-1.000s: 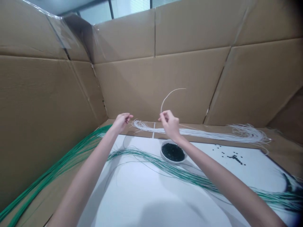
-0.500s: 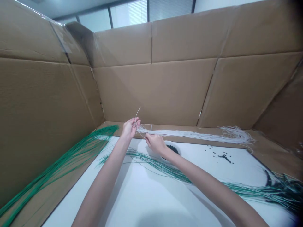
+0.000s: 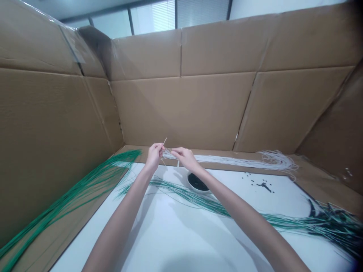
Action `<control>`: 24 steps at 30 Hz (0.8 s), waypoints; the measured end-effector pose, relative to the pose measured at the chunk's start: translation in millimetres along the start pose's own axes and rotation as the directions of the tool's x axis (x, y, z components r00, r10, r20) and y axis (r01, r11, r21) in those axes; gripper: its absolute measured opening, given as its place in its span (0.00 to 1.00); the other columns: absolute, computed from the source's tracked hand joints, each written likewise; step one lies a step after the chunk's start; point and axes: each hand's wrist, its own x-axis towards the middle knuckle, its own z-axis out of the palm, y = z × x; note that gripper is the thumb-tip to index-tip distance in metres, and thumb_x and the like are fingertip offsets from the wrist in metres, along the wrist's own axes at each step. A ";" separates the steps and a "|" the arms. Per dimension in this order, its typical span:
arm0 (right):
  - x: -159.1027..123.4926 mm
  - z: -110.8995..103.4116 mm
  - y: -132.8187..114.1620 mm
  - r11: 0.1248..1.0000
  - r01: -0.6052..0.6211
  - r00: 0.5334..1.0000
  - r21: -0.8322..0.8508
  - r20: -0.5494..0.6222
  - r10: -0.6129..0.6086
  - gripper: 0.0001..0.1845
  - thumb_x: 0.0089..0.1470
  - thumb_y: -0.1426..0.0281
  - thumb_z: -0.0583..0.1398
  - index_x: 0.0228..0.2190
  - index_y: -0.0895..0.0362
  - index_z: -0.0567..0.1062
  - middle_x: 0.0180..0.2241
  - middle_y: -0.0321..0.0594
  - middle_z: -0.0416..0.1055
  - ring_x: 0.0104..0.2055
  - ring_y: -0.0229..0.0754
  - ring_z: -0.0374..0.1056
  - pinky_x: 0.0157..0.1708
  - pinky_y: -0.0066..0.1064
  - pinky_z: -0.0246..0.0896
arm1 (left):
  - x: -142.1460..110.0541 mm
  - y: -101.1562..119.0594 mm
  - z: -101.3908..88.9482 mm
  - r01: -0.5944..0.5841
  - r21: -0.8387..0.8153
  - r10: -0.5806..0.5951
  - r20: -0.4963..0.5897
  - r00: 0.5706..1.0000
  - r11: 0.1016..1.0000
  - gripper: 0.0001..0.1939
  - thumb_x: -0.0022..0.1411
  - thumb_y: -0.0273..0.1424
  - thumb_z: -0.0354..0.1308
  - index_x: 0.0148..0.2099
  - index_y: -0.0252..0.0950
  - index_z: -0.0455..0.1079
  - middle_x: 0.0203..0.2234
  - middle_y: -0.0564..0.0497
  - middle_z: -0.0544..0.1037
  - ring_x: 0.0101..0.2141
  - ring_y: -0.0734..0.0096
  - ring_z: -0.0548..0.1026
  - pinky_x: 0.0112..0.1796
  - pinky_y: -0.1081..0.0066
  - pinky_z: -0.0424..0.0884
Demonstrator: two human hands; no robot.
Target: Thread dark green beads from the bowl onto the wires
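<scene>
The left hand's (image 3: pixel 154 154) thumb and fingers are closed on a thin white strand (image 3: pixel 165 141) — its tip stands up toward 1 o'clock, and a fine end shows below the fingers, near 5. Just beside it, at 3 o'clock, the right hand (image 3: pixel 185 155) points its fingers, held narrow, back toward 9; whether they pinch the strand is too small to tell.

Behind the fingertips begins a white bundle (image 3: pixel 235 161) of similar strands, which runs to 3 o'clock and ends in a loose bend. At about 5 o'clock from the right hand, partly covered by the forearm, sits a white bowl (image 3: pixel 203 191) of small black beads (image 3: pixel 197 181). Between 3 and 4, well apart from the bowl, loose black beads (image 3: pixel 265 186) are scattered on a white board (image 3: pixel 170 234).

Green strands (image 3: pixel 187 194) cross the board below the hands, from about 7 o'clock round to 4, passing under the right forearm to a dark tangle (image 3: pixel 334 223). Another green bundle (image 3: pixel 82 189) spreads from 9 toward 8 — along the cardboard. A cardboard wall (image 3: pixel 184 109) rises at 12, with windows (image 3: pixel 153 17) above.
</scene>
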 end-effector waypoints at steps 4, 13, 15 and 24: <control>15.9 -3.1 -14.6 0.986 -0.001 0.998 0.167 -0.065 0.012 0.22 0.53 0.60 0.47 0.25 0.57 0.76 0.27 0.35 0.73 0.35 0.38 0.66 0.34 0.24 0.56 | -16.2 -6.3 3.9 -0.060 0.140 0.045 0.105 0.993 0.988 0.10 0.51 0.29 0.55 0.20 0.31 0.64 0.13 0.57 0.62 0.15 0.83 0.53 0.19 0.78 0.49; 11.4 -3.5 -7.8 0.887 -0.127 0.970 0.443 -0.133 0.205 0.18 0.42 0.59 0.57 0.22 0.61 0.76 0.15 0.33 0.68 0.19 0.32 0.61 0.22 0.23 0.54 | -35.1 -4.2 -8.0 -0.142 0.354 0.017 0.333 0.943 0.924 0.13 0.50 0.37 0.54 0.29 0.31 0.71 0.20 0.52 0.71 0.18 0.80 0.58 0.21 0.76 0.52; 10.4 -14.7 -5.2 0.856 -0.148 0.953 0.496 -0.161 0.258 0.17 0.40 0.59 0.58 0.22 0.61 0.76 0.15 0.34 0.68 0.18 0.31 0.60 0.21 0.23 0.54 | -34.8 -1.1 -16.2 -0.177 0.397 0.029 0.352 0.936 0.900 0.12 0.50 0.37 0.55 0.28 0.32 0.72 0.20 0.52 0.72 0.23 0.76 0.64 0.25 0.76 0.56; -9.0 -76.1 4.7 0.733 -0.138 0.880 0.666 -0.257 0.399 0.11 0.38 0.66 0.61 0.19 0.62 0.73 0.15 0.34 0.67 0.16 0.29 0.61 0.19 0.21 0.58 | -29.2 8.9 -42.3 -0.251 0.475 0.059 0.382 0.922 0.843 0.13 0.49 0.38 0.57 0.22 0.33 0.71 0.26 0.49 0.74 0.34 0.68 0.68 0.35 0.76 0.60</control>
